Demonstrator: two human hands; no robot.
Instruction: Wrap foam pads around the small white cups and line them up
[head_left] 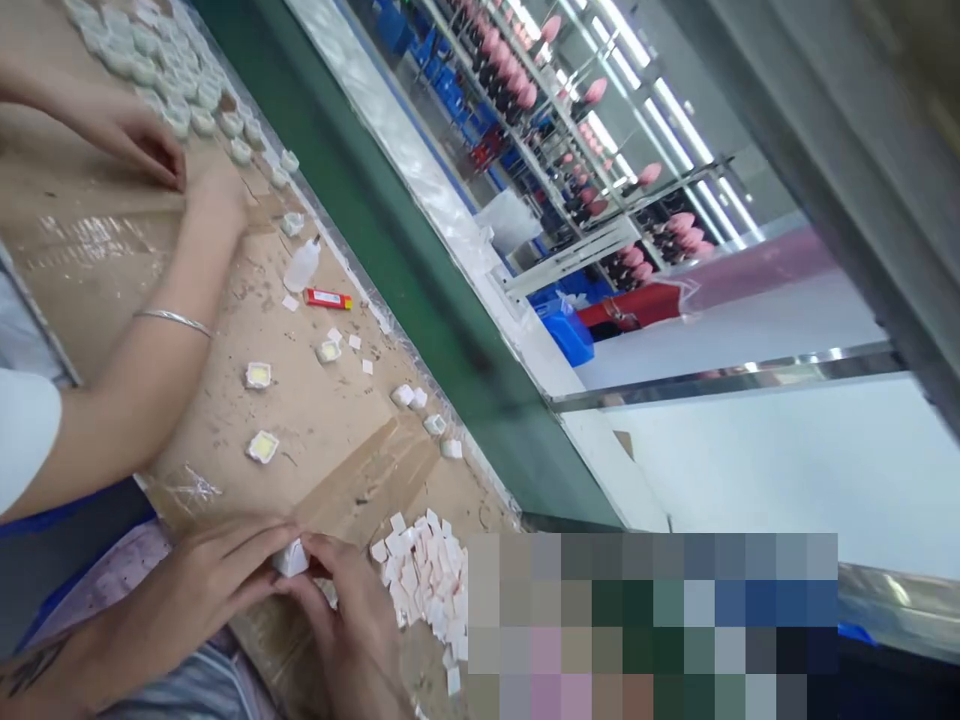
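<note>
My left hand and my right hand meet at the bottom of the head view, both pinching one small white square piece between their fingertips. Just right of them lies a heap of small white square pieces on the cardboard-covered table. Two white pieces with yellow centres lie further up the table.
A co-worker's arm with a silver bracelet reaches across the table at left; their hands work near rows of white round caps. A small glue bottle and red tube lie mid-table. A green conveyor belt borders the table.
</note>
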